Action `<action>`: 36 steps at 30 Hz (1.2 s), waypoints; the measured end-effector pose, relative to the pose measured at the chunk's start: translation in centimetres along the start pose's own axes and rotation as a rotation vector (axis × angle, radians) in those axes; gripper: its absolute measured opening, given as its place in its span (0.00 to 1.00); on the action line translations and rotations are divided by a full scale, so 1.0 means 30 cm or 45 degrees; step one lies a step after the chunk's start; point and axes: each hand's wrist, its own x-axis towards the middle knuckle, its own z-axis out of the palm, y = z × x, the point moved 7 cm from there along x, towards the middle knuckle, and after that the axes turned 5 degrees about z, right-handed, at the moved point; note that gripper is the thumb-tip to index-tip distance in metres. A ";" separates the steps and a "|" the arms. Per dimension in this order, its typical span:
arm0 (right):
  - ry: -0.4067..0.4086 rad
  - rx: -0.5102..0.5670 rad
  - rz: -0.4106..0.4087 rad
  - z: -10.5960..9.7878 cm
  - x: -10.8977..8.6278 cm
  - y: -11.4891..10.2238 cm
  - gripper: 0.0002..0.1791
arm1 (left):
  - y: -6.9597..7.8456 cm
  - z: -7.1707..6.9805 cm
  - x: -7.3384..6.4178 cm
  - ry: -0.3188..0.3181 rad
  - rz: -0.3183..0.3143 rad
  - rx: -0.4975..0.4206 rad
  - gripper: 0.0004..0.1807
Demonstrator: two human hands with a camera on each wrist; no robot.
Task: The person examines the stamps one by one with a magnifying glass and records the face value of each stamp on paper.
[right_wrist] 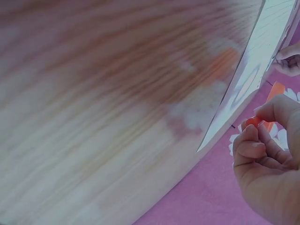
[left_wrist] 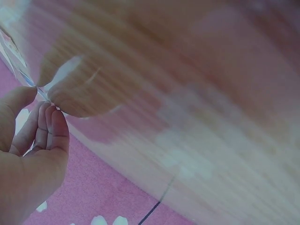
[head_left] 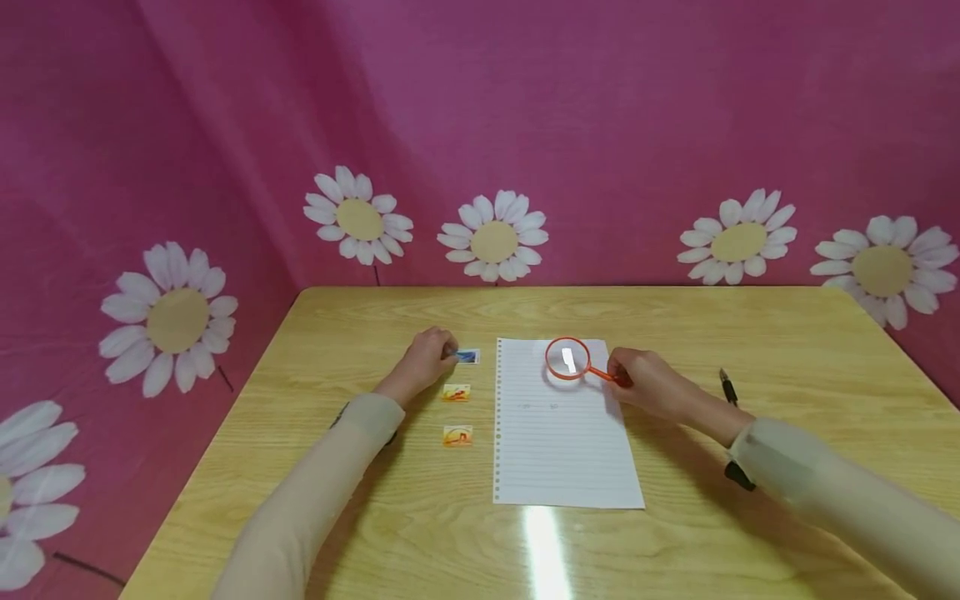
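My right hand (head_left: 647, 379) grips the handle of an orange-rimmed magnifying glass (head_left: 567, 358). Its lens is over the upper part of a lined, hole-punched sheet of paper (head_left: 558, 454), and a bright reflection shows in it. In the right wrist view, thumb and fingers curl round the end of the orange handle (right_wrist: 252, 122). My left hand (head_left: 431, 357) pinches the left edge of a small blue stamp-like picture (head_left: 468, 357) on the table; the fingers hide part of it. Closer to me lie two yellow-and-red stamp-like pictures, an upper one (head_left: 456, 392) and a lower one (head_left: 457, 436).
A black pen (head_left: 728, 387) lies right of the paper, partly behind my right forearm. Faint writing marks the sheet's middle. The wooden table (head_left: 397, 517) meets a pink cloth backdrop (head_left: 600, 142) with white daisies at its back and left edges.
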 end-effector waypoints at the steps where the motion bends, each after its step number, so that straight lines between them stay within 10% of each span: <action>1: 0.003 -0.006 -0.015 0.004 0.007 -0.006 0.09 | 0.000 0.000 0.001 0.000 -0.001 0.004 0.08; 36: 0.040 0.011 -0.263 0.118 0.188 -0.138 0.11 | -0.016 0.003 0.006 -0.012 -0.025 -0.018 0.07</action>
